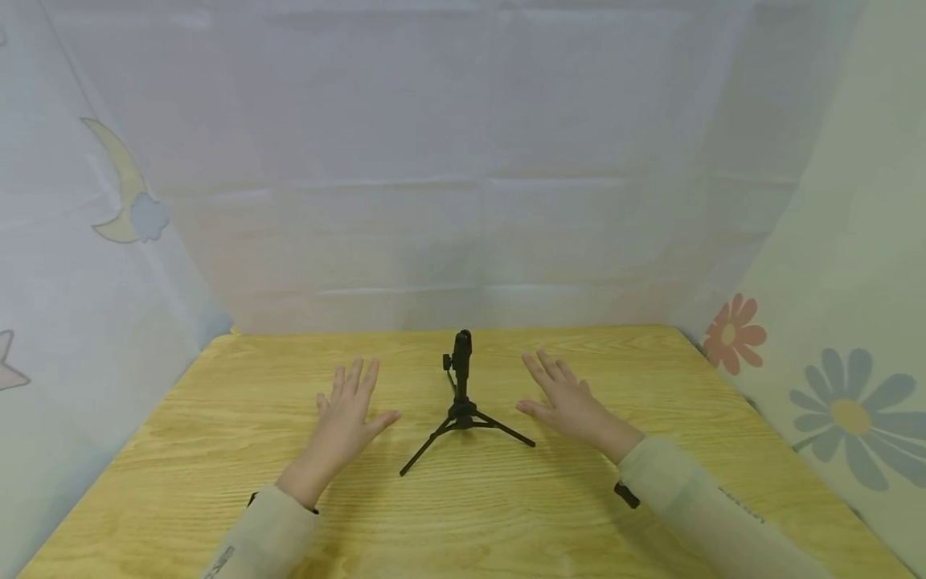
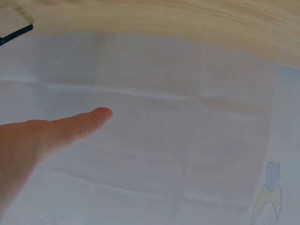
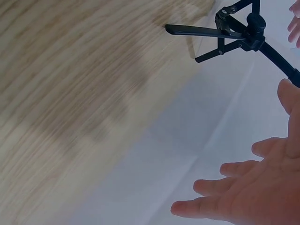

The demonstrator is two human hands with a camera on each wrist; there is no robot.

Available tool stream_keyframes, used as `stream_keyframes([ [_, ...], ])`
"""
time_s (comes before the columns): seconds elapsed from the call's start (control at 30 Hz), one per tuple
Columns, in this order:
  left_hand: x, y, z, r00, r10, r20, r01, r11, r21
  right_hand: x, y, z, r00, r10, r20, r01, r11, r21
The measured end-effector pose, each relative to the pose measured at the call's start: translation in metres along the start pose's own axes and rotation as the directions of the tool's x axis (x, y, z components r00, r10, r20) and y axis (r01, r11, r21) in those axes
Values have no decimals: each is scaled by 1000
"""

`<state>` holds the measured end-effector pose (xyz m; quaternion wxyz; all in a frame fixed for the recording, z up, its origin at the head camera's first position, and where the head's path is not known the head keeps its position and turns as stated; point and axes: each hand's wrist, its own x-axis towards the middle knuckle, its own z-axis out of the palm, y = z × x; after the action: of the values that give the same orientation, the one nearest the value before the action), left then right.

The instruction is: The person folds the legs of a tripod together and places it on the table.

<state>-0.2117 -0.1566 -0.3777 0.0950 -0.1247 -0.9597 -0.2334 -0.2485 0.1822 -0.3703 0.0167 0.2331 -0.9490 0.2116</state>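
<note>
illegible lettering (image 1: 741, 505) on both sleeves (image 1: 673, 482)

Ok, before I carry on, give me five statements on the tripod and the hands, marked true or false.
1. The black tripod stands on the wooden table. True.
2. The left hand grips the tripod. False: it holds nothing, its fingers extended.
3. The right hand is empty. True.
4. In the head view, the tripod is between the two hands. True.
5. The tripod's legs are folded together. False: they are spread apart.
</note>
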Motion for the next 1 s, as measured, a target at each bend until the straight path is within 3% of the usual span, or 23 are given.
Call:
stream_keyframes([
  [0.5, 4, 10, 9, 999, -22, 32, 28, 984, -178, 0, 0, 9, 1000, -6, -13, 6, 1000, -23],
  [0.67, 6, 13, 12, 999, -26, 27, 32, 965, -262, 0, -2, 11, 1000, -16, -2, 16, 999, 39],
  [0.8, 10, 18, 12, 1000, -13, 9, 15, 938, -347, 0, -3, 15, 1000, -27, 12, 25, 989, 143],
  [1.0, 14, 31, 10, 998, -34, 49, 54, 864, -500, -1, -6, 19, 999, -46, 13, 41, 973, 228],
])
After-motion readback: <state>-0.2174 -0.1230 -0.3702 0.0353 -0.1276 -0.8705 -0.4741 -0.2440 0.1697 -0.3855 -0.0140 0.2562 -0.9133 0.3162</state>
